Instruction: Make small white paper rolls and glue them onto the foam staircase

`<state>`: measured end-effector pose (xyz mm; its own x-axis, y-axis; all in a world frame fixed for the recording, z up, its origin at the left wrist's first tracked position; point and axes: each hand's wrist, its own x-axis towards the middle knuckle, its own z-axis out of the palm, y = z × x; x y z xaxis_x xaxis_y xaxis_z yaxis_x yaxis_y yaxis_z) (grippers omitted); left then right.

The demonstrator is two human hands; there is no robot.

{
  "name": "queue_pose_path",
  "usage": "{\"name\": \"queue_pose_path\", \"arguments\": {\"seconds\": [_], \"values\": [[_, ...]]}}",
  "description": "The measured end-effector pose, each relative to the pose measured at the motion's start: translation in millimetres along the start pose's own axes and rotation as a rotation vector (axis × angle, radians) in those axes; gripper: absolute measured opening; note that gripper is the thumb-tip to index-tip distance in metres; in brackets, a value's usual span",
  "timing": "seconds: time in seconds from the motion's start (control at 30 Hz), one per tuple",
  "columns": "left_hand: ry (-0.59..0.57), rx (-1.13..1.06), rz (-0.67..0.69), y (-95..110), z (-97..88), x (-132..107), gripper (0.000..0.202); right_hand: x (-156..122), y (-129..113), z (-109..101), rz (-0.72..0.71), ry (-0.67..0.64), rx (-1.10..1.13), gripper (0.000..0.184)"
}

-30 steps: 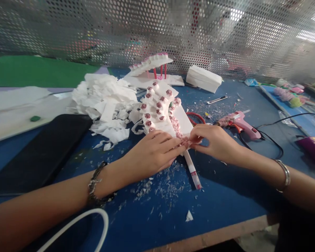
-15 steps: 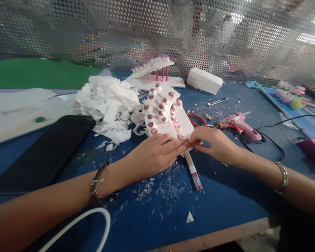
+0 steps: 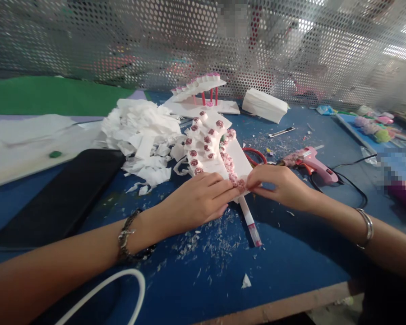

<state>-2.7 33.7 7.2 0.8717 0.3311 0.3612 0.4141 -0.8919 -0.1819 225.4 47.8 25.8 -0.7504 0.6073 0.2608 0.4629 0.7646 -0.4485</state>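
A white craft model (image 3: 208, 151) stands in the middle of the table, its stepped top dotted with dark pink rosettes (image 3: 219, 123). Along its right side runs a row of paler pink paper flowers (image 3: 228, 161) on a white board (image 3: 238, 155). My left hand (image 3: 206, 198) lies across the model's near end, fingers together and closed on it, fingertips against the lowest flowers. Beside these flowers, at the board's near right corner, my right hand (image 3: 280, 184) is closed in a pinch. What sits between its fingertips is hidden. A white marker (image 3: 248, 221) juts out from under the near edge.
A pink glue gun (image 3: 314, 164) with a black cord lies right. Behind stand a second stepped model (image 3: 199, 85), a paper stack (image 3: 264, 105) and a cutter knife (image 3: 282, 132). Torn white paper (image 3: 140, 131) and a black phone-like slab (image 3: 59, 196) occupy the left. Scraps litter the blue table (image 3: 291, 271).
My right fingertips have drawn slightly right, off the nearest pink flower, which shows more now. My left hand stays on the model. The whole view has shifted a little.
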Motion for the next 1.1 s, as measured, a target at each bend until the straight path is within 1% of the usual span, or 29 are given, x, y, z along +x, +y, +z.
{"name": "queue_pose_path", "arguments": {"seconds": [0.23,0.33,0.4,0.47,0.57,0.7,0.8,1.0,1.1], "values": [[-0.015,0.000,-0.016,1.3,3.7,0.4,0.034,-0.4,2.5,3.0,-0.046,0.009,-0.042,0.012],[-0.014,-0.010,-0.017,1.3,3.5,0.9,0.034,-0.7,0.4,2.6,-0.034,0.007,-0.051,0.011],[-0.021,-0.016,-0.020,1.2,3.1,0.5,0.034,-1.3,-1.6,2.6,0.012,0.043,-0.030,0.008],[-0.027,-0.023,-0.021,1.0,2.6,-0.5,0.035,-2.1,-2.9,3.4,0.049,0.094,-0.020,0.011],[-0.033,-0.031,-0.015,0.6,2.2,-2.1,0.035,-2.7,-2.2,5.9,0.005,0.134,-0.064,0.018],[-0.016,-0.029,-0.016,0.3,3.0,-1.9,0.034,-1.2,1.1,9.5,-0.094,0.131,-0.129,0.020],[-0.010,-0.024,-0.016,0.2,4.4,-0.7,0.034,0.1,1.1,10.2,-0.115,0.122,-0.154,0.021],[-0.011,-0.022,-0.023,0.2,5.5,-1.6,0.036,0.3,-2.3,9.3,-0.094,0.075,-0.166,0.024],[-0.017,-0.021,-0.025,-0.5,5.5,-2.7,0.036,1.0,-3.3,6.5,-0.038,0.074,-0.120,0.022]]}}
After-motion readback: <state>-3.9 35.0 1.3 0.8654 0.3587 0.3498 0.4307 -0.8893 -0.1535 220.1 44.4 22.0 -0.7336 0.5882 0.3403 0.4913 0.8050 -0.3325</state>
